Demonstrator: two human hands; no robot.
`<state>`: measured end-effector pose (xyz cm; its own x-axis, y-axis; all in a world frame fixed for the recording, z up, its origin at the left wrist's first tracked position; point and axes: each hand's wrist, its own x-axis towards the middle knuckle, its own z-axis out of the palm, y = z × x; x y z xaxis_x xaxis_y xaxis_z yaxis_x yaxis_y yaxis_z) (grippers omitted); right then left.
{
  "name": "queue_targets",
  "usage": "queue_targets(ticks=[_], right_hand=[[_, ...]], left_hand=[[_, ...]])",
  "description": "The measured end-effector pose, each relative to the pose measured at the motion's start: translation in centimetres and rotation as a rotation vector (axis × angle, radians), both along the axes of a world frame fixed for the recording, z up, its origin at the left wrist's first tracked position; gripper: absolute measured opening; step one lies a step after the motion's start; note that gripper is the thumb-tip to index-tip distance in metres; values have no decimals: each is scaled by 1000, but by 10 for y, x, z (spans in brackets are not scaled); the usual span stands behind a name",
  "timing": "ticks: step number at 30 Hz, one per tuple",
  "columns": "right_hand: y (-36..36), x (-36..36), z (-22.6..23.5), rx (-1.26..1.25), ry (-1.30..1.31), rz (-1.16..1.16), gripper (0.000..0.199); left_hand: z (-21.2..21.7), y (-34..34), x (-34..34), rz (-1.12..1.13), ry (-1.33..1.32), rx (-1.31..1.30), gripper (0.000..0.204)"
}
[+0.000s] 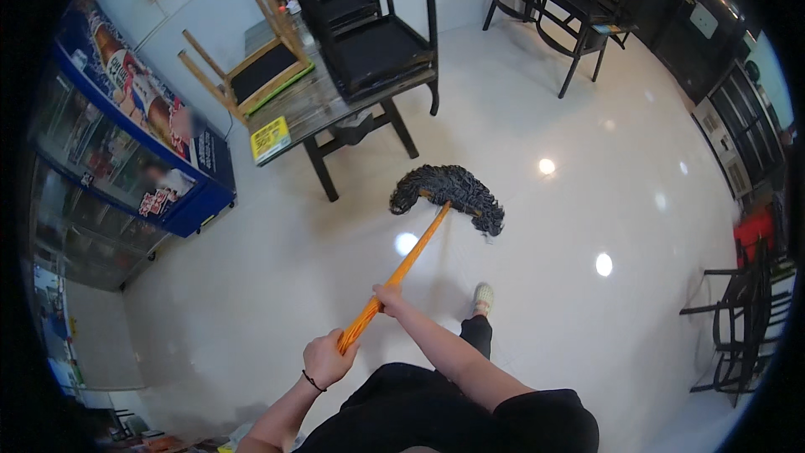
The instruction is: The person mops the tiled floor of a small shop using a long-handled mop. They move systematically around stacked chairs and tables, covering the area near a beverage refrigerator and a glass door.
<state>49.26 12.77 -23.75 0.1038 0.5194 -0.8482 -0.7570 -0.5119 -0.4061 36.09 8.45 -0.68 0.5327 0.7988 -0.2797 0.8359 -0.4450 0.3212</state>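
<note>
Both hands grip a mop's orange handle [411,260], which slants up and to the right from the person's waist to the floor ahead. The left hand [325,359] closes around the near end of the handle, fingers wrapped tight on it. The right hand [387,295] clamps the handle a little higher, arm stretched forward. Beyond both hands, the dark stringy mop head [451,190] lies spread on the glossy white floor [587,201], just beside the dark table [314,105], which carries upturned chairs [377,42]. A light shoe [483,297] stands near the handle.
</note>
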Motion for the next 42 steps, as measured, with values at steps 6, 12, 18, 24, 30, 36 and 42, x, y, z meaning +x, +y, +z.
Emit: queue_targets(ticks=[6,12,18,24,30,36,42], right_hand=[[29,262,-58,407,53,127,45],[-31,433,-10,8,-300,207,54],[-115,481,4,-46,-127,154,50],[-86,466,9,-22,-53,221,50],[9,418,45,-54,-49,280,65],[83,394,29,-92,-105,237,58],[137,444,-4,-213,-144,497,48]], left_hand=[[-60,29,225,16,-60,-91,26],[-156,86,407,100,-162,-192,31],[-219,153,439,7,-44,-265,53],[-154,101,387,-55,-139,-269,51],[-17,57,341,22,-132,-510,58],[31,64,381,538,-362,-823,48],[4,95,431,574,-559,-846,47]])
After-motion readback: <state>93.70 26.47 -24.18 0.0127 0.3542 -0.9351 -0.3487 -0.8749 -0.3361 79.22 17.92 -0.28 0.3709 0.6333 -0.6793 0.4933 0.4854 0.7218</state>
